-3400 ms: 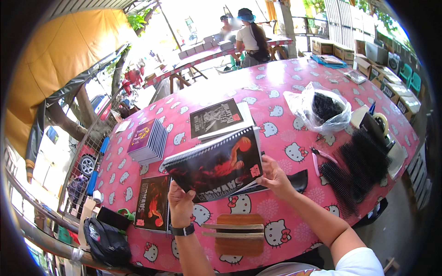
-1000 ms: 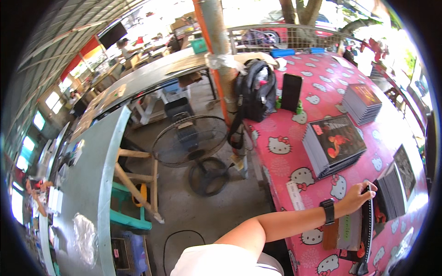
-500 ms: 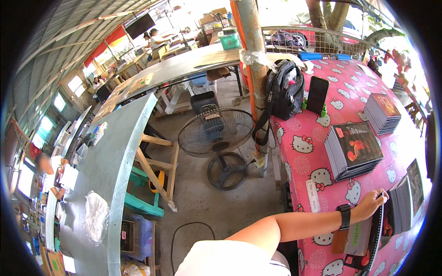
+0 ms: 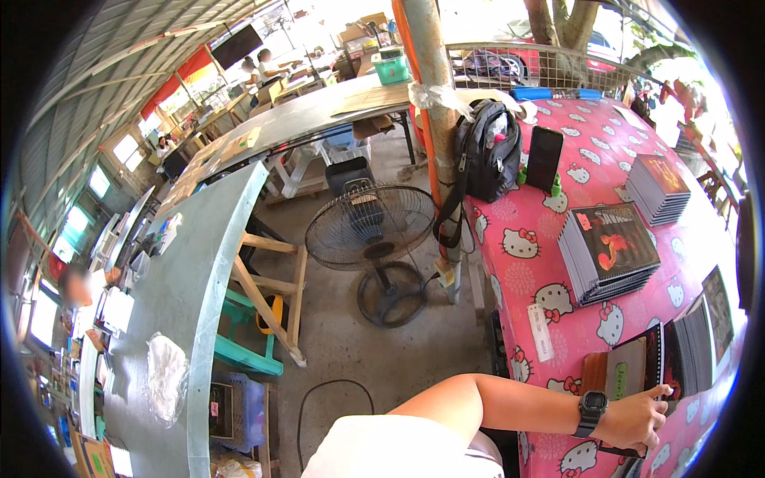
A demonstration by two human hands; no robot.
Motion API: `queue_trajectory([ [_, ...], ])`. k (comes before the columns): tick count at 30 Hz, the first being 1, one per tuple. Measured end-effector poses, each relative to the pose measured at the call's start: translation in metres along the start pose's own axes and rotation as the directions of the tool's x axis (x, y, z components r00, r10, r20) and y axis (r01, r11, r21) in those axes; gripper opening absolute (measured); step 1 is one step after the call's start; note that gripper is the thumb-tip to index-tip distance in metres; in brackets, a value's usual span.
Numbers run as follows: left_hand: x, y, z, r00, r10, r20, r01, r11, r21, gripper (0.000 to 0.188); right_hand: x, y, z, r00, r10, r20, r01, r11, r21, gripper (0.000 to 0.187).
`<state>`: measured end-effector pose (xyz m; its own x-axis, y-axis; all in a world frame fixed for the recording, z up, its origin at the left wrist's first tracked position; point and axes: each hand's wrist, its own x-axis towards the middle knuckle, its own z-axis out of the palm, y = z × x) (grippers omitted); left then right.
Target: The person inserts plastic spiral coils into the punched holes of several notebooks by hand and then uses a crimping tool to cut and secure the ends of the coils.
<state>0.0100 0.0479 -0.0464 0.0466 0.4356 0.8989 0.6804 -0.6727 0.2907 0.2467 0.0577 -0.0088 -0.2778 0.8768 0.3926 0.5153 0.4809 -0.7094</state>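
Note:
My left hand (image 4: pixel 633 420), with a black watch (image 4: pixel 592 412) on its wrist, reaches over the right-hand table. Its fingers curl over the front part of a black spiral notebook (image 4: pixel 651 350), hiding much of that cover. Beside this notebook lean a brown board (image 4: pixel 595 371) and a grey-brown piece with green lettering (image 4: pixel 628 370). Against its other side stands a row of spiral notebooks (image 4: pixel 692 350), edges upward. Farther back lies a stack of dark-covered notebooks (image 4: pixel 612 253). My right hand is out of the picture.
A pink patterned cloth (image 4: pixel 522 275) covers the table. On it are a ruler-like white strip (image 4: pixel 540 333), a phone on a stand (image 4: pixel 544 159), a backpack (image 4: pixel 488 151) and another notebook stack (image 4: pixel 658 190). A fan (image 4: pixel 371 227) stands by a post (image 4: pixel 434 103). A person sits far left.
My left hand has slid toward me from the upper edge of the spiral notebook to its front part. That notebook's upper edge now rests near the upright row.

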Motion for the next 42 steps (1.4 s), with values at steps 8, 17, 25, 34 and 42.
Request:
queue_trajectory([
  [8,0.005,0.014,-0.001,0.993,-0.111,-0.045,0.101,0.976,-0.192,0.01,-0.004,-0.052,0.041,0.992,0.061,0.107,-0.1,0.904,0.415,0.031],
  [17,0.002,0.02,-0.01,0.992,-0.001,-0.126,-0.018,0.988,-0.151,0.011,-0.006,-0.068,0.051,0.957,0.231,0.176,-0.29,0.815,0.502,0.032],
  [25,0.014,0.014,-0.057,0.976,-0.145,0.163,0.152,0.988,-0.028,0.01,0.018,-0.067,0.059,0.983,-0.163,0.083,0.139,0.962,0.237,0.025],
  [34,0.025,0.02,-0.037,0.943,-0.098,0.317,0.129,0.989,-0.078,0.028,0.015,-0.054,0.028,0.962,-0.175,0.21,0.131,0.969,0.209,0.022],
  [42,0.025,0.017,-0.046,0.933,-0.087,0.349,0.102,0.994,-0.025,0.029,0.005,-0.076,0.032,0.977,-0.096,0.191,0.073,0.99,0.121,0.034],
])
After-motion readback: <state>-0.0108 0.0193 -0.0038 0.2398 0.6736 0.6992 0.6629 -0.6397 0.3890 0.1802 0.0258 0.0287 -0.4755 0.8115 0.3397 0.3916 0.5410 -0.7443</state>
